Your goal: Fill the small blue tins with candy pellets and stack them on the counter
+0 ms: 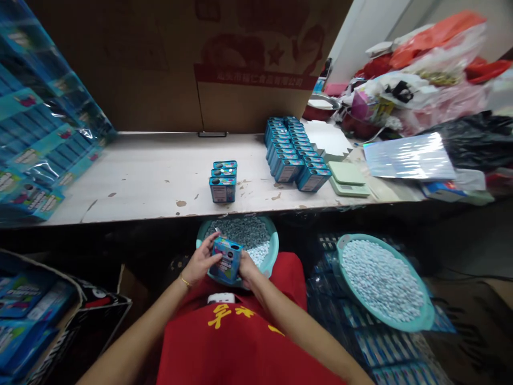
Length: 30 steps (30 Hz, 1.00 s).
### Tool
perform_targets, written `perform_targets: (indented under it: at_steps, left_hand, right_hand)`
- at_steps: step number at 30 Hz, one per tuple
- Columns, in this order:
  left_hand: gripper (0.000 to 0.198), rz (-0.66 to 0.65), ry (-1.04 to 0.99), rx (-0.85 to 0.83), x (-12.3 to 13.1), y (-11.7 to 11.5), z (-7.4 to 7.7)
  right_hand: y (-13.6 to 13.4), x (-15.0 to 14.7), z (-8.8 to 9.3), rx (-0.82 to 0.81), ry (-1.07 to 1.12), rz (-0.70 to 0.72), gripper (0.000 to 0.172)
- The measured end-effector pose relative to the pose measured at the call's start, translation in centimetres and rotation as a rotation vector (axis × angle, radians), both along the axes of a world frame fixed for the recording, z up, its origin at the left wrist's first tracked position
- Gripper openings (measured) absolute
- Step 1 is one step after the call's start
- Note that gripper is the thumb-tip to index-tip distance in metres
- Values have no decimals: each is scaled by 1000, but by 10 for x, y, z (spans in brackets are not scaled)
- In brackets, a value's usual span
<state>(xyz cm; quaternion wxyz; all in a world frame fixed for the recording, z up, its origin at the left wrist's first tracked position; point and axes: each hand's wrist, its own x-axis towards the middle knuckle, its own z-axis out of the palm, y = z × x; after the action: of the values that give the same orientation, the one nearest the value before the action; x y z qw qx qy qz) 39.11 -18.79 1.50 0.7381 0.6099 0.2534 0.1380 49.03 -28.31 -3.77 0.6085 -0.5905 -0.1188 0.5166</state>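
Worn white counter (pixel 152 182) backed by a cardboard carton (pixel 140 85), head view; blue box (pixel 227 260) held over the near part of a teal basin (pixel 274 243), below the counter edge; left hand (pixel 201 262) part-curled, thumb on box front, fingers at its upper left; right hand (pixel 248 270) gripping the right side, fingertips hidden.

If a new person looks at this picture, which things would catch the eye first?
Probably the red garment at bottom centre, then the blue box held by the left hand and right hand over a turquoise basin. A second basin, full of pale pieces, stands out at lower right; a brown carton fills the upper middle.
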Motion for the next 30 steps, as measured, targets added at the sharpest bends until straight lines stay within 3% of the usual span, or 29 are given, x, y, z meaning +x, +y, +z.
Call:
perform_targets:
  at_steps: [2,4,7,9,11,13,15,20,22,25,30]
  left_hand:
    - [58,151,8,54,4,-10,-9]
    - [60,233,100,118,6,-19,-16]
    - [77,230,248,154,7,-30,-23]
    - [91,194,281,93,7,-32,-24]
    - [93,195,252,-9,4,-29,-23]
    - [84,235,186,-97,-5,-21,-23]
    - [73,272,119,-180,-18,-9,-21]
    - [57,413,77,-423,-46,14,-11]
    - [52,466,83,-478,-49,18,-7]
    - [45,485,96,-491,-50,17,-5]
    - [44,462,147,-417,-46,17,-12]
  right_hand:
    - [5,-15,0,54,11,-149,22]
    - [7,-20,1,-5,-119,-214,20]
    - [6,-22,3,-142,-383,-155,24]
    - [1,-22,3,-174,-517,-87,34]
    - [-7,-17,2,-181,-604,-4,48]
    - [-16,0,1,-248,-697,96,53]
    - [-24,28,0,-403,-837,205,46]
    - [-21,101,-5,-718,-1415,452,35]
    - [-12,104,-12,-715,-1459,561,31]
    - [-1,81,-27,-653,-1409,662,27]
    - [0,46,-47,-559,-1265,697,32]
